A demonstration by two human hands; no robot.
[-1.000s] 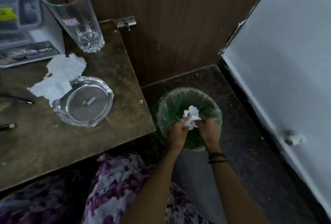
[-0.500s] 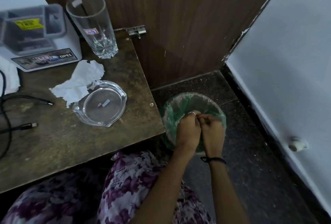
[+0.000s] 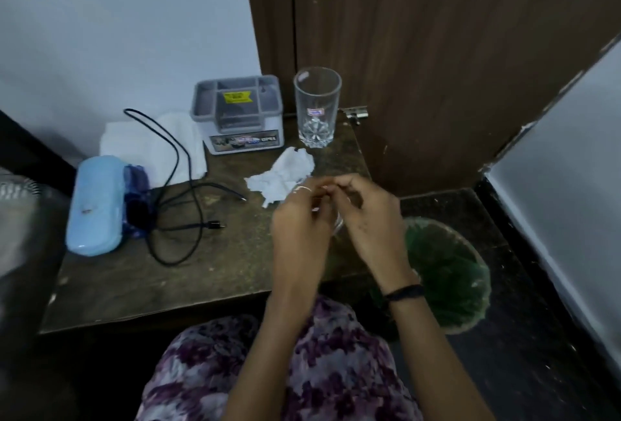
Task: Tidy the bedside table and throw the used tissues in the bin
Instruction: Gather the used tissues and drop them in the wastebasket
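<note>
Fingers (image 3: 304, 190) of both hands curl together above the brown table's (image 3: 134, 279) right edge; held object, if any, not discernible. Crumpled white tissue (image 3: 280, 173) lies just beyond them. Green-lined round bin (image 3: 450, 272) sits on floor, right.

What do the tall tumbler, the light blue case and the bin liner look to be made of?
Tall tumbler: clear glass, see-through with a cut star base. Light blue case: probably glossy hard plastic, given its smooth sheen. Bin liner: thin green plastic film, translucent and crinkled.
</note>
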